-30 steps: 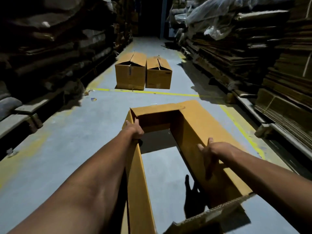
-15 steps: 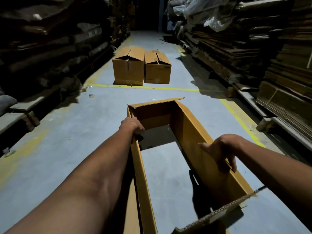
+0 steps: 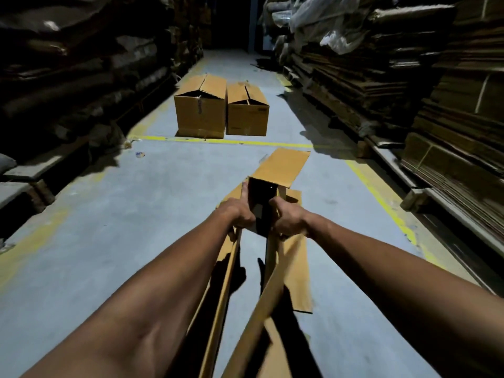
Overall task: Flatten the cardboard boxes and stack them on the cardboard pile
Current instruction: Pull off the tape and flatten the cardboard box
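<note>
Hands at 6 o'clock: your left hand (image 3: 241, 214) and right hand (image 3: 286, 221) each grip the collapsing box (image 3: 281, 170), walls nearly together.

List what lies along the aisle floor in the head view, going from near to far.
Box being squeezed flat between the left hand and right hand → yellow floor line → two upright boxes side by side, the bigger one left of the smaller.
</note>
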Tool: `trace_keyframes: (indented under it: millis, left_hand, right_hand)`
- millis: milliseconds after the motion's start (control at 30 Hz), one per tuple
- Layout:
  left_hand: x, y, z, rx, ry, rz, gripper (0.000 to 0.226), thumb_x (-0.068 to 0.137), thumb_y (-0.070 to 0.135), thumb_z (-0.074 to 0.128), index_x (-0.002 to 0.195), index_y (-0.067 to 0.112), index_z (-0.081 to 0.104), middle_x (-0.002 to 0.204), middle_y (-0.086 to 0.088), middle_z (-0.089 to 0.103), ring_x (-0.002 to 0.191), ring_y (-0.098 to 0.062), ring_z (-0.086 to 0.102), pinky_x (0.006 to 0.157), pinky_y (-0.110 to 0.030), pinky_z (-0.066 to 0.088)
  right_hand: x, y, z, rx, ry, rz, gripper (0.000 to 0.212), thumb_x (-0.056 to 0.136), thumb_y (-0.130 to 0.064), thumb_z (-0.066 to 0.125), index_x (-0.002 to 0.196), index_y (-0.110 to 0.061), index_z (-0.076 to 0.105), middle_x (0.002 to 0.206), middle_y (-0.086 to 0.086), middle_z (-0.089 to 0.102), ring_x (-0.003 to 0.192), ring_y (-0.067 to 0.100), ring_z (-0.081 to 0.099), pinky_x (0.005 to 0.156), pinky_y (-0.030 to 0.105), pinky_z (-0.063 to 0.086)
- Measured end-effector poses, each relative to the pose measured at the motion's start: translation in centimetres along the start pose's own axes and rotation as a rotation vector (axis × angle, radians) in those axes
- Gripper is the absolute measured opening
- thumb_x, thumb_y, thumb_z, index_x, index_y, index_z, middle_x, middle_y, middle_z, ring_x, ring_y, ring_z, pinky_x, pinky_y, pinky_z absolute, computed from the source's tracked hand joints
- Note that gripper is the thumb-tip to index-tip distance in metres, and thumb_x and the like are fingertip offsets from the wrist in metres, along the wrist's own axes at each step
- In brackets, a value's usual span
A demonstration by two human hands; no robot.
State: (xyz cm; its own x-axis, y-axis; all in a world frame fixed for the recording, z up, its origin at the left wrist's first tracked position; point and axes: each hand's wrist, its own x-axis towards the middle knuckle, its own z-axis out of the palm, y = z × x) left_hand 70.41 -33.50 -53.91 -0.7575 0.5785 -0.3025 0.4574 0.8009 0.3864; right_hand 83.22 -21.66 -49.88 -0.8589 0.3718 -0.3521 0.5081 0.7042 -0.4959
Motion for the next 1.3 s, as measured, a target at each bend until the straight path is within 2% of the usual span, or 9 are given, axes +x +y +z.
trace_keyframes:
  millis: [133,200,300,467,567,767,1000,1200,1300]
  left_hand:
    - [-0.9,0.5,0.2,-0.157,-0.003,-0.039,0.119,0.093,0.025,0.071,0.161,0.027,-0.027,0.138,-0.028,0.054,0.095,-0.04,0.069,0.055,-0.038,0.059]
    - [-1.8,0.5,-0.4,-0.17,-0.001,-0.051,0.09,0.096,0.025,0.068,0.165,0.015,0.011,0.139,-0.026,0.053,0.089,-0.034,0.063,0.049,-0.032,0.051]
    - [-2.2,-0.2,-0.4,-0.271,-0.024,-0.014,0.026,0.099,0.038,0.063,0.097,0.012,0.061,0.107,-0.017,0.066,0.076,-0.024,0.062,0.06,-0.031,0.048]
    - [-4.6,-2.7,0.3,-0.504,-0.526,-0.193,0.123,0.051,0.088,0.079,0.144,0.011,0.055,0.146,-0.029,0.052,0.125,-0.054,0.058,0.096,-0.07,0.051]
    - [-7.7,-2.5,-0.1,-0.448,-0.592,-0.308,0.113,0.072,0.086,0.066,0.152,0.012,0.039,0.156,-0.023,0.039,0.136,-0.057,0.045,0.094,-0.073,0.049]
    - [-8.8,-2.5,0.1,-0.421,-0.29,-0.187,0.012,0.096,0.016,0.057,0.091,0.006,0.052,0.074,-0.01,0.05,0.055,-0.023,0.049,0.063,-0.036,0.049]
    - [-8.6,0.1,-3.8,-0.712,-0.072,-0.015,0.035,0.1,0.018,0.054,0.132,0.005,0.053,0.068,-0.008,0.048,0.047,-0.018,0.04,0.05,-0.029,0.031]
    - [-9.4,4.3,-5.1,-0.863,-0.149,-0.025,0.124,0.058,0.104,0.052,0.148,0.019,0.053,0.14,-0.02,0.061,0.129,-0.04,0.059,0.105,-0.059,0.049]
    - [-9.7,5.1,-5.7,-0.755,-0.084,0.028,0.086,0.076,0.078,0.072,0.129,0.011,0.063,0.119,-0.019,0.068,0.099,-0.034,0.071,0.075,-0.04,0.061]
  right_hand:
    - [0.5,0.7,1.2,0.355,0.035,-0.046,0.095,0.089,0.0,0.074,0.161,-0.03,0.019,0.158,0.018,0.042,0.137,0.034,0.051,0.095,0.044,0.06]
    - [-0.1,0.3,1.7,0.533,-0.022,-0.052,0.094,0.093,0.007,0.067,0.162,-0.031,0.016,0.167,0.014,0.03,0.143,0.032,0.044,0.102,0.046,0.056]
    - [-0.8,-0.2,2.5,0.537,-0.023,-0.007,0.081,0.097,0.005,0.061,0.161,-0.018,0.016,0.161,0.018,0.036,0.116,0.027,0.055,0.1,0.048,0.057]
    - [-2.5,-0.1,1.9,0.194,-0.076,0.418,0.093,0.092,-0.049,0.074,0.152,0.003,0.026,0.144,0.026,0.05,0.12,0.045,0.06,0.085,0.057,0.056]
    - [-5.1,-0.3,3.1,0.283,-0.366,0.611,0.12,0.082,-0.09,0.045,0.154,0.005,0.031,0.152,0.027,0.042,0.134,0.057,0.045,0.093,0.075,0.048]
    - [-1.3,2.6,7.4,0.714,0.002,0.555,0.136,0.054,-0.103,0.05,0.159,-0.021,0.024,0.144,0.018,0.05,0.12,0.05,0.056,0.076,0.067,0.055]
    - [-6.3,0.1,3.6,0.653,0.734,0.485,0.1,0.088,-0.035,0.081,0.157,-0.01,0.012,0.156,0.023,0.021,0.138,0.044,0.039,0.106,0.047,0.043]
    - [-8.1,-1.6,4.0,0.611,0.868,0.056,0.108,0.095,-0.023,0.074,0.165,-0.02,-0.008,0.17,0.012,0.009,0.149,0.036,0.033,0.117,0.044,0.035]
    - [-9.1,-2.2,4.5,0.543,0.867,-0.116,0.085,0.101,-0.015,0.063,0.162,-0.026,0.005,0.166,0.007,0.025,0.145,0.03,0.04,0.112,0.036,0.038]
